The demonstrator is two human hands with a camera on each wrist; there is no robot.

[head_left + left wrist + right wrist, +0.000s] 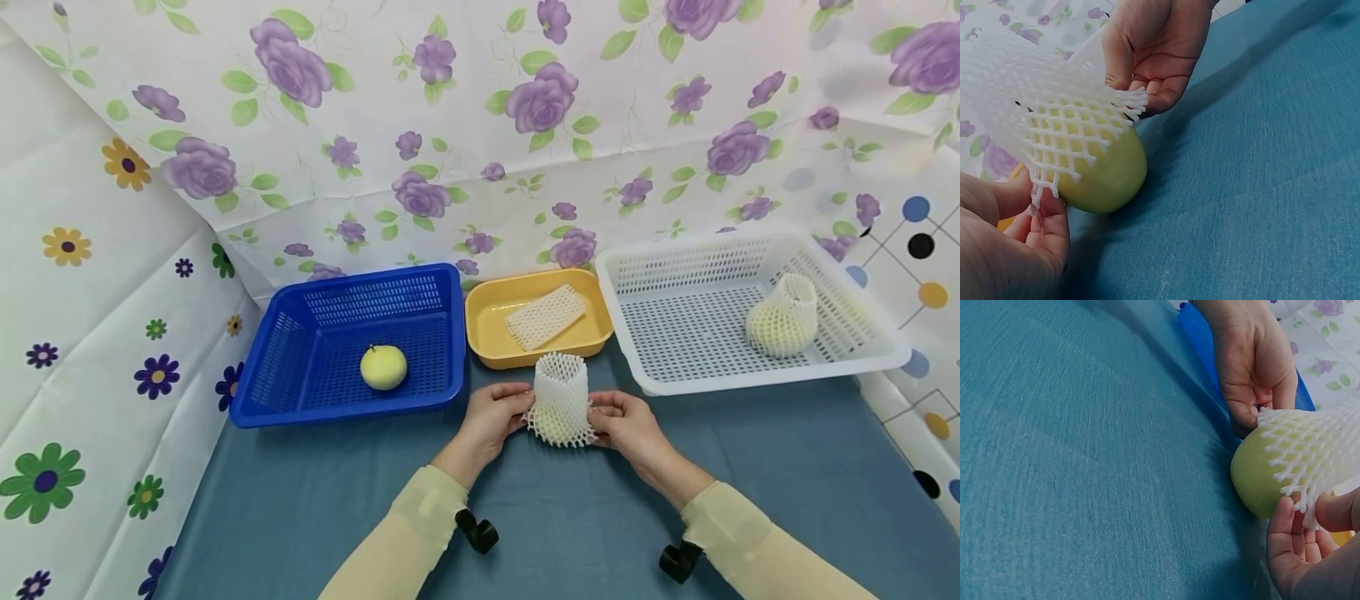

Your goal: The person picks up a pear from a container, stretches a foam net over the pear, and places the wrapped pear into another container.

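Observation:
A white foam net sleeve (561, 385) covers the upper part of a round yellow-green fruit, like a pear (1113, 181), on the blue-green cloth. The fruit's lower part shows bare beneath the net's edge in both wrist views. My left hand (489, 419) pinches the left side of that edge between thumb and fingers. On the opposite side, my right hand (627, 429) pinches the edge the same way. The sleeve's loose upper end stands above the fruit, its mouth round.
Behind on the left, a blue basket (352, 412) holds one bare fruit (384, 367). A yellow tray (491, 354) with a flat foam net (546, 317) stands in the middle. To the right, a white basket (750, 382) contains a netted fruit (782, 321). Patterned cloth backs them.

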